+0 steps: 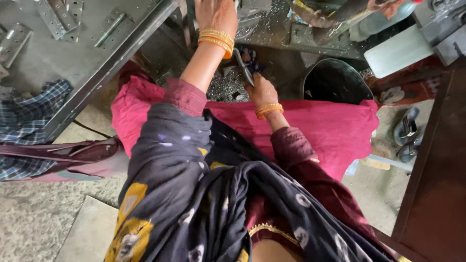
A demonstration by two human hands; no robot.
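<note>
Two hands are seen: right hand (260,90) clamped on a metal strip (244,68); left hand (214,13), at 12 o'clock, cut off, grip untellable.

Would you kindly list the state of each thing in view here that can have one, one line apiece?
Left hand: raised to the metal bench, grip cannot be told.
Right hand: lowered, closed on a thin metal piece.
Metal hinges: lying flat and open on the grey table.
Black bucket: upright, open-topped.
Sandals: off, lying on the floor.
Checked cloth: draped, crumpled.
</note>
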